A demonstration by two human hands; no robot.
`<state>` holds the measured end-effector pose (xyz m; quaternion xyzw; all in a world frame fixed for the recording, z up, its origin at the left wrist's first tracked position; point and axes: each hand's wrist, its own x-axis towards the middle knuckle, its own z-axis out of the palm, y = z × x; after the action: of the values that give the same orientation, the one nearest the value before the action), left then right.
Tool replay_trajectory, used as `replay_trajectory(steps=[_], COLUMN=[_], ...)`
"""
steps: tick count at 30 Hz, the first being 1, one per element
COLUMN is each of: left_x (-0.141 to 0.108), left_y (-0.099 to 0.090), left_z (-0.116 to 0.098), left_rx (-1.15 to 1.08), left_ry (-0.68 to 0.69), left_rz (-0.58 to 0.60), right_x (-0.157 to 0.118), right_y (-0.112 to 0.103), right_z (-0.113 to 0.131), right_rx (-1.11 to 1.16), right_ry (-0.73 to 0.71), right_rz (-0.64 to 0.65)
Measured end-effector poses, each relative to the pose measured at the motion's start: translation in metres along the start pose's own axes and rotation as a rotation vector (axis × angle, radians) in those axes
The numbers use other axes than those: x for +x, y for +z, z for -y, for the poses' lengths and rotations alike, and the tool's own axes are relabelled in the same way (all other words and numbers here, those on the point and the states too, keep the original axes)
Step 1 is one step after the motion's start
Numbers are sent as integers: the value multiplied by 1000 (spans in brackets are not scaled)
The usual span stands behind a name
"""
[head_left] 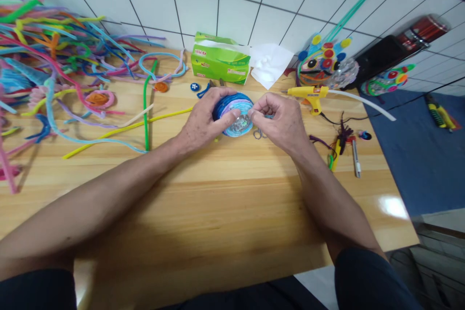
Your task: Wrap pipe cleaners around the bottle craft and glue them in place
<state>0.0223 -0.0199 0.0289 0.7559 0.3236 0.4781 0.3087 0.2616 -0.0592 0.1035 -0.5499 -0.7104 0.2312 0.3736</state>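
Note:
A round object [233,104] wound with dark blue, lilac and light blue pipe cleaners lies near the table's middle, with a clear, shiny centre facing me. My left hand [212,118] grips it from the left, thumb across its front. At its right edge, my right hand [278,118] is closed with thumb and index finger pinched together beside the light blue winding. Whatever sits in that pinch is too small to make out. A small grey curled wire-like piece [257,133] shows under the right hand.
Many loose pipe cleaners [65,68] spread over the left side. At the back stand a green tissue pack [220,65], white paper [269,65] and a decorated pot [316,70]. A yellow glue gun [308,94] with its cord, and a utility knife [356,159], lie right.

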Motion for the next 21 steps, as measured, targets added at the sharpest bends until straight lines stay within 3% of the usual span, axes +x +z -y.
replay_trajectory(steps=[10,17,21], left_x=[-4,1,-2], left_y=[3,1,3], left_z=[0,-3,-3], left_rx=[100,23,14], left_ry=[27,5,-33], left_rz=[-16,57,40], right_x=[1,-1,-1], right_y=[-4,-3,-3], right_z=[2,3,6], right_rx=[-12,-6,-16], right_ry=[-6,-10,-14], right_rz=[21,26,26])
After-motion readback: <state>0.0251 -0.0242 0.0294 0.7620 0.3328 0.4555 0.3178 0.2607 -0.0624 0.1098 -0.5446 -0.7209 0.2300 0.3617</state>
